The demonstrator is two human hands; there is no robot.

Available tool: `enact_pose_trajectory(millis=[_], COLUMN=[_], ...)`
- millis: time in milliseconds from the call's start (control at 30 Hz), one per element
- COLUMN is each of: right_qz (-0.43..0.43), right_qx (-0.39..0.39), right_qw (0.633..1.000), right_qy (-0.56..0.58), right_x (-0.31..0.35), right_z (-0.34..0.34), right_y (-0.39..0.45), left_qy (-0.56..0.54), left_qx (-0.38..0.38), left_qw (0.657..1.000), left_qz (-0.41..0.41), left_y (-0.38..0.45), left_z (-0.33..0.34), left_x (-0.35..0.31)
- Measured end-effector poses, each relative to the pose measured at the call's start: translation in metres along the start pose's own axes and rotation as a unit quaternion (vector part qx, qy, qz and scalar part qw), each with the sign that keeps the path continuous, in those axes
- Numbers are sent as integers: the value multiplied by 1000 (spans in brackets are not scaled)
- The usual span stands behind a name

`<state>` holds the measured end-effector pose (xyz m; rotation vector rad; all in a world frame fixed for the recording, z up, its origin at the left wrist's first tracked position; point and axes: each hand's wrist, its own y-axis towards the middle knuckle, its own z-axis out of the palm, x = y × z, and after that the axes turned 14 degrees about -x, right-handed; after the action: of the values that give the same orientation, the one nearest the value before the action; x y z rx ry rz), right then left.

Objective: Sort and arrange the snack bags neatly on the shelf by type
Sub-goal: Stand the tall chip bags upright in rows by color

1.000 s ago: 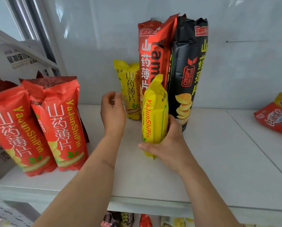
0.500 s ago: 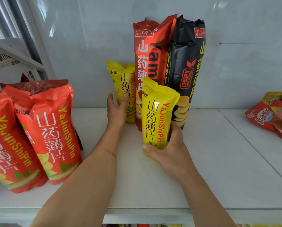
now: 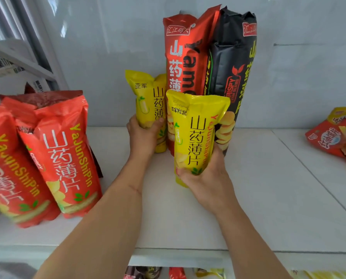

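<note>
My right hand (image 3: 206, 184) grips the bottom of a yellow snack bag (image 3: 194, 133), held upright just above the white shelf (image 3: 258, 198), its front facing me. My left hand (image 3: 143, 135) is wrapped around the lower part of a second yellow bag (image 3: 146, 97) that stands near the back wall, with another yellow bag partly hidden behind it. Right behind them stand a tall red bag (image 3: 184, 57) and a tall black bag (image 3: 234, 63), leaning on the wall.
Two orange-red bags (image 3: 65, 154) stand at the shelf's left, with a dark red one behind. A pile of red and yellow packets (image 3: 337, 135) lies at the far right. More bags show on the lower shelf (image 3: 176, 272) under the front edge.
My left hand reached forward and closed around the rear yellow bag. My right hand turned its yellow bag from edge-on to face me.
</note>
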<state>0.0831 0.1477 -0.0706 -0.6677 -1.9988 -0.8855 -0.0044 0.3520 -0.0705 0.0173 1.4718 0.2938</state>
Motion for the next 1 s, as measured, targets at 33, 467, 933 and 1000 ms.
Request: enact_pose_trajectory(millis=[33, 467, 933, 1000], right_qz=[-8, -33, -33, -34], right_qx=[-9, 89, 135, 138], right_qw=[1000, 993, 980, 979], right_qy=[3, 68, 143, 144], right_x=[0, -5, -10, -10], right_z=[1, -13, -10, -9], right_y=[-1, -15, -19, -20], left_qy=[-10, 73, 160, 158], left_qx=[-6, -160, -211, -212], left_qw=[1000, 981, 958, 959], left_qz=[-7, 84, 108, 102], left_y=[-8, -114, -128, -127], left_z=[-4, -65, -81, -82], left_x=[-5, -34, -37, -37])
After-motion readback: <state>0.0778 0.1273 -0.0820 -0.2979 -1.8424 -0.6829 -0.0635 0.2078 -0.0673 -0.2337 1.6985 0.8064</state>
